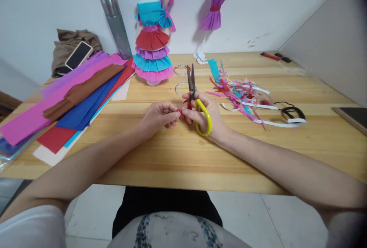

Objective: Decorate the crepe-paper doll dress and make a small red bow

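My left hand (161,117) is closed, thumb and fingers pinching a small red piece of paper (180,112). My right hand (213,114) meets it from the right, its fingertips at the same red piece. Scissors (204,117) with yellow and red handles hang on my right hand, a loop around the thumb. Their dark blades point away from me and stand slightly apart. Just beyond the fingertips lies a roll of tape (178,87), partly hidden behind the blades; another ring of tape (180,70) sits farther back.
Folded coloured crepe paper (86,91) spreads over the left side. Small dress forms in ruffled paper (151,41) and purple paper (213,9) stand at the wall, near a grey flask (116,26). Paper scraps (237,93) and a black cord (292,113) lie right.
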Tool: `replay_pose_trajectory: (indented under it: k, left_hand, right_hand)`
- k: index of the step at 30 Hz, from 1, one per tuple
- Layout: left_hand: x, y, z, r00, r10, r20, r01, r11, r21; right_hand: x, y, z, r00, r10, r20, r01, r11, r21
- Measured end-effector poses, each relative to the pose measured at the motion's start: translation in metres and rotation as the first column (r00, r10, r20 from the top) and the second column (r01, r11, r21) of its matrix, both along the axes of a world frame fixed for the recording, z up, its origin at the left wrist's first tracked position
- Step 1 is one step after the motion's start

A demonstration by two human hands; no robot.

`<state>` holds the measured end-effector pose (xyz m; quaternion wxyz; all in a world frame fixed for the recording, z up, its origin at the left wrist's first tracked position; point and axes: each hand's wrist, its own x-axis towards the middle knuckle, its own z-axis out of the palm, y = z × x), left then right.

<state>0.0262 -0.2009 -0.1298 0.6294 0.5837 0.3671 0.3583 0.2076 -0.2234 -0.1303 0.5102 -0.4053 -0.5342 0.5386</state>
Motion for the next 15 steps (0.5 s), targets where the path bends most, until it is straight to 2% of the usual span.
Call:
replay_pose_trajectory:
  k: [3, 6, 8, 9, 10, 12, 14, 15]
  left_hand:
    - [0.000, -0.001, 0.000, 0.999, 0.026, 0.024, -0.025, 0.999, -0.039]
    - [0.001, 0.000, 0.000, 0.993, 0.088, 0.077, -0.082, 0.994, -0.077]
    - [0.000, 0.003, 0.002, 0.982, 0.154, 0.106, -0.145, 0.986, -0.088]
    - [-0.002, 0.005, 0.002, 0.971, 0.205, 0.121, -0.196, 0.977, -0.085]
    - [-0.003, 0.009, 0.003, 0.954, 0.267, 0.135, -0.259, 0.963, -0.078]
    - [-0.008, 0.019, 0.005, 0.892, 0.420, 0.166, -0.418, 0.907, -0.048]
    - [-0.012, 0.029, 0.005, 0.818, 0.543, 0.188, -0.547, 0.836, -0.035]
    - [-0.014, 0.033, 0.005, 0.793, 0.578, 0.193, -0.583, 0.812, -0.041]
  right_hand:
    - [0.004, 0.003, -0.001, 0.999, 0.005, 0.041, -0.006, 1.000, 0.018]
    - [0.011, 0.010, -0.003, 0.988, -0.049, 0.148, 0.036, 0.996, 0.086]
    - [0.017, 0.014, -0.002, 0.947, -0.093, 0.308, 0.040, 0.984, 0.174]
    - [0.019, 0.015, -0.001, 0.898, -0.114, 0.426, 0.021, 0.976, 0.216]
    - [0.022, 0.016, 0.002, 0.818, -0.130, 0.560, -0.018, 0.968, 0.251]
    - [0.025, 0.014, 0.008, 0.566, -0.150, 0.811, -0.137, 0.953, 0.271]
    - [0.029, 0.011, 0.013, 0.291, -0.148, 0.945, -0.259, 0.939, 0.227]
    - [0.030, 0.010, 0.014, 0.192, -0.145, 0.971, -0.302, 0.932, 0.199]
